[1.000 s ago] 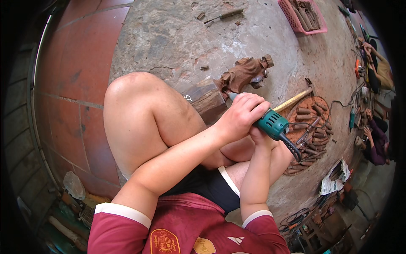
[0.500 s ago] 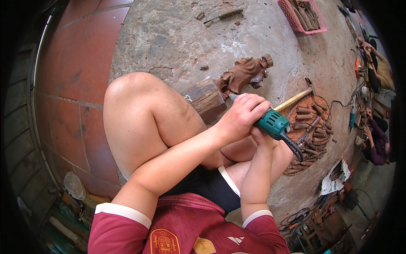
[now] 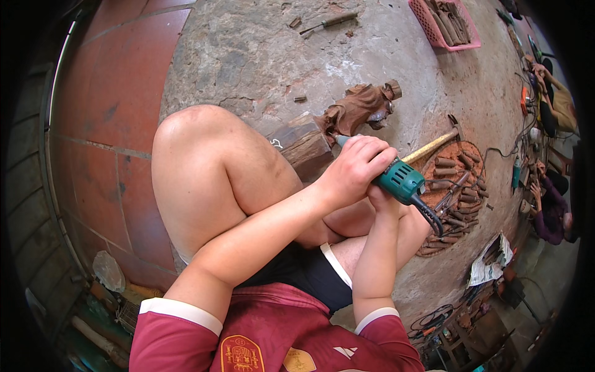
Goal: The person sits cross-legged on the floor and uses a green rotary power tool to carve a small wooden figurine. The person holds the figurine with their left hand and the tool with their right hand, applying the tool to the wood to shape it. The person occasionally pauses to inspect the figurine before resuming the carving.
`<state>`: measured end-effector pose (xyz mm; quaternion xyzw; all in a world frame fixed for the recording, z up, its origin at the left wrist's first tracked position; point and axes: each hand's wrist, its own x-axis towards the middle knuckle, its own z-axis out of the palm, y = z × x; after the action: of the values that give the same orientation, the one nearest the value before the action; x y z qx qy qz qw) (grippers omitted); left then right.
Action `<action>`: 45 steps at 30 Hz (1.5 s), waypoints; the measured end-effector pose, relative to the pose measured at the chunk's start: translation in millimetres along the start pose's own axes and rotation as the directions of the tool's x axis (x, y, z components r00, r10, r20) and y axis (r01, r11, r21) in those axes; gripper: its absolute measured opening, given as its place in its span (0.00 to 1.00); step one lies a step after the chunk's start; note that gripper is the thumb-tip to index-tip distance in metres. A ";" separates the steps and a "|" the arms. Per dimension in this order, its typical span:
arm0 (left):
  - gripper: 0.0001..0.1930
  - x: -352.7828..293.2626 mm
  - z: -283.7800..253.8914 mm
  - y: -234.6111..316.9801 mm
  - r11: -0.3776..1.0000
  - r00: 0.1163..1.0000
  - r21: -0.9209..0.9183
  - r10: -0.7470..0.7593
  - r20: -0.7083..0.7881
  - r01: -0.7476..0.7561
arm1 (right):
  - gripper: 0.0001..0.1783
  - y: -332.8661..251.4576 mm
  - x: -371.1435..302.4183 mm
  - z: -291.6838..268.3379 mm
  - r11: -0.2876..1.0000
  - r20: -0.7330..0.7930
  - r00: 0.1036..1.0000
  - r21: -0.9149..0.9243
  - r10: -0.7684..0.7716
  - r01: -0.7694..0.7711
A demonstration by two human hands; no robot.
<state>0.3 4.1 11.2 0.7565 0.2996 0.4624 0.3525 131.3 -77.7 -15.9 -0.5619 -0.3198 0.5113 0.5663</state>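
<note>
The fingers [image 3: 372, 155] of the left hand [image 3: 356, 170] were curled tight round the front of a green rotary grinder [image 3: 400, 181], and the right hand [image 3: 381, 198] gripped it from beneath, fingers mostly hidden. The grinder's tip met a brown wooden carving [image 3: 359, 108] propped on a wood block [image 3: 304, 146] on the concrete floor [image 3: 248, 56]. A hammer [image 3: 434, 144] lay just beyond the hands.

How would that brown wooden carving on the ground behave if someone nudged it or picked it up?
The wooden carving looks solid and stiff, so probably hefty for its size. It lies tilted against a wood block, so a nudge might rock or slide it. Its thin carved parts look breakable. The left hand holds a green power tool to it.
</note>
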 end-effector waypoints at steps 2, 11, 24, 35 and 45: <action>0.19 -1.0 0.2 2.6 1.000 1.000 -0.021 -0.009 0.011 0.009 | 0.52 -1.3 -1.0 -5.3 1.000 0.027 1.000 -0.009 -0.004 0.004; 0.20 -1.1 -1.0 2.9 0.999 1.000 -0.032 -0.012 0.012 0.013 | 0.54 3.5 -2.7 -7.3 1.000 0.016 1.000 0.012 0.002 -0.003; 0.33 23.0 -23.7 9.8 0.989 0.974 0.147 -0.018 0.226 -0.016 | 0.41 -12.8 9.8 -3.7 0.905 -0.004 0.980 -0.386 -0.197 0.181; 0.29 0.1 -32.2 38.1 0.971 0.974 0.238 -0.026 0.224 -0.028 | 0.36 -13.5 -7.1 9.1 0.993 -0.227 0.970 0.053 -0.088 0.102; 0.34 -14.7 -26.8 45.1 0.995 0.952 0.048 0.066 0.300 -0.084 | 0.39 43.0 -19.4 -8.4 0.976 -0.119 0.987 -0.199 -0.109 0.084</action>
<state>-24.1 -26.2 49.3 0.8387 0.2279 0.3468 0.3527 124.4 -105.2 -54.5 -0.6298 -0.3574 0.4122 0.5529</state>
